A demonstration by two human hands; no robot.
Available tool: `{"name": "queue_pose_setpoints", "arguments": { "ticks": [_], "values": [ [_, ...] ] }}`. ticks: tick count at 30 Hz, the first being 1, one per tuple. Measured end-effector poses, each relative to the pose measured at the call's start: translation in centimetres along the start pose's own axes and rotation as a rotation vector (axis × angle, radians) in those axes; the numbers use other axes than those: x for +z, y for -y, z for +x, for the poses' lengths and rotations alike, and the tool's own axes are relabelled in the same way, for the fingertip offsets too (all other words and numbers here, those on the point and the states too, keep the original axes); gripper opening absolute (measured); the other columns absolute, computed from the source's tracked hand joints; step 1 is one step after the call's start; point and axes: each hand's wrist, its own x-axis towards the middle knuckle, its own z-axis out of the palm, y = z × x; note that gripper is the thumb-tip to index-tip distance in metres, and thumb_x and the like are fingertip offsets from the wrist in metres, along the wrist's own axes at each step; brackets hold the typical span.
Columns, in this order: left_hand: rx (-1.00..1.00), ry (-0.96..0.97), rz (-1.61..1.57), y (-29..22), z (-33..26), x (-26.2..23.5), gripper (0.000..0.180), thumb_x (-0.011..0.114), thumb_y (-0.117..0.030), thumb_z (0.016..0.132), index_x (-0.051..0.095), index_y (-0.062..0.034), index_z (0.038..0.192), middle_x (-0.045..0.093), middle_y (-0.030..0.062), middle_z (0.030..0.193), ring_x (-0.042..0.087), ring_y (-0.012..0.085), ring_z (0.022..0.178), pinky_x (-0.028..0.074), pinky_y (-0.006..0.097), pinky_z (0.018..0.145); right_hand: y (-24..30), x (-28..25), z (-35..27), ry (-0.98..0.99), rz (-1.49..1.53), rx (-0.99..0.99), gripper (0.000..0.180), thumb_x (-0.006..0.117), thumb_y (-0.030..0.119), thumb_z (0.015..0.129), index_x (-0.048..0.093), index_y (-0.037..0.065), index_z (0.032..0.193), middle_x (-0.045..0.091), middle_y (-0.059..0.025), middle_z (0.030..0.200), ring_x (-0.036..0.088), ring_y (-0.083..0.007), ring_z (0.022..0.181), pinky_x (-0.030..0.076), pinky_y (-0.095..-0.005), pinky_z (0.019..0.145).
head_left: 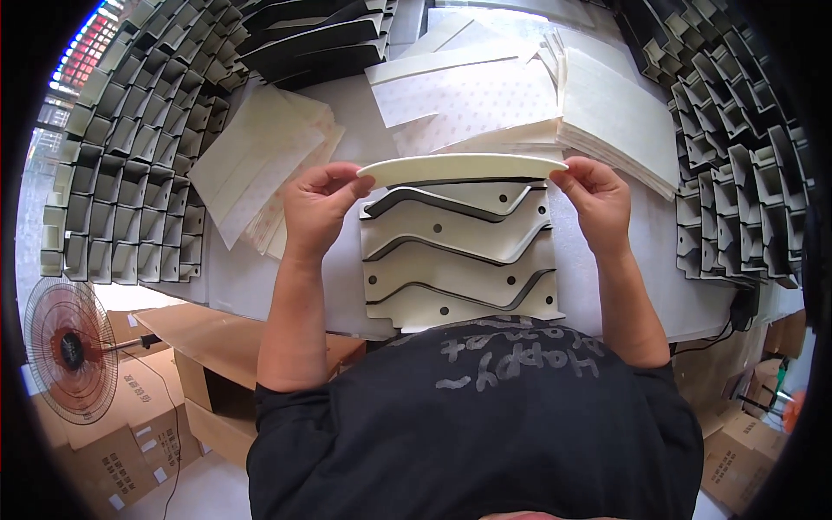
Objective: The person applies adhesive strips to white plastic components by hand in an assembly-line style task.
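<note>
The fingertips of both hands are partly hidden behind the cream strip (462,168). This long, curved strip spans between the left hand (317,208) and right hand (596,198), each pinching one end, above a stack of cream shaped panels (459,264) on the white table (659,260).

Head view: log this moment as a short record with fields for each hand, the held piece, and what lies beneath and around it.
left hand: pinches left tip of cream strip
right hand: pinches right tip
cream strip: long, curved, held level above the table
flat die-cut panel: cream, wavy dark slits, round holes, below the strip
sheet stacks: pale, behind
folded grey inserts: rows at both sides
table: white
</note>
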Motion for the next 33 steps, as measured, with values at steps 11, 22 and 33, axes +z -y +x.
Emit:
{"name": "queue_pose_setpoints", "arguments": {
  "ticks": [11, 22, 33],
  "values": [
    [-0.024, 0.083, 0.0, 1.6, -0.3, 0.0, 0.012, 0.073, 0.004, 0.078, 0.068, 0.0005, 0.088, 0.067, 0.0037, 0.082, 0.061, 0.0087, 0.071, 0.051, 0.021, 0.065, -0.3, -1.5, -0.5, 0.022, -0.12, 0.12, 0.011, 0.07, 0.001, 0.083, 0.068, 0.0, 0.094, 0.068, -0.0027, 0.083, 0.061, -0.0065, 0.075, 0.05, -0.0187, 0.068],
    [0.005, 0.103, 0.163, 3.0, 0.1, 0.1, 0.027, 0.074, 0.002, 0.077, 0.069, -0.0057, 0.102, 0.066, -0.0002, 0.079, 0.06, 0.0045, 0.072, 0.049, 0.018, 0.065, -2.4, -2.1, -0.3, 0.043, -0.272, 0.113, 0.011, 0.067, 0.0, 0.085, 0.069, -0.002, 0.096, 0.068, -0.004, 0.086, 0.062, -0.0088, 0.078, 0.049, -0.0206, 0.072],
    [0.019, 0.142, 0.216, 3.0, 0.1, -0.1, 0.026, 0.07, 0.006, 0.079, 0.07, -0.0045, 0.103, 0.065, 0.0009, 0.084, 0.06, 0.007, 0.077, 0.05, 0.019, 0.072, -3.2, -2.8, -0.3, 0.071, -0.382, 0.06, 0.019, 0.066, 0.001, 0.087, 0.067, -0.003, 0.105, 0.069, -0.0048, 0.089, 0.061, -0.0087, 0.077, 0.049, -0.0206, 0.071]
  ]
}}
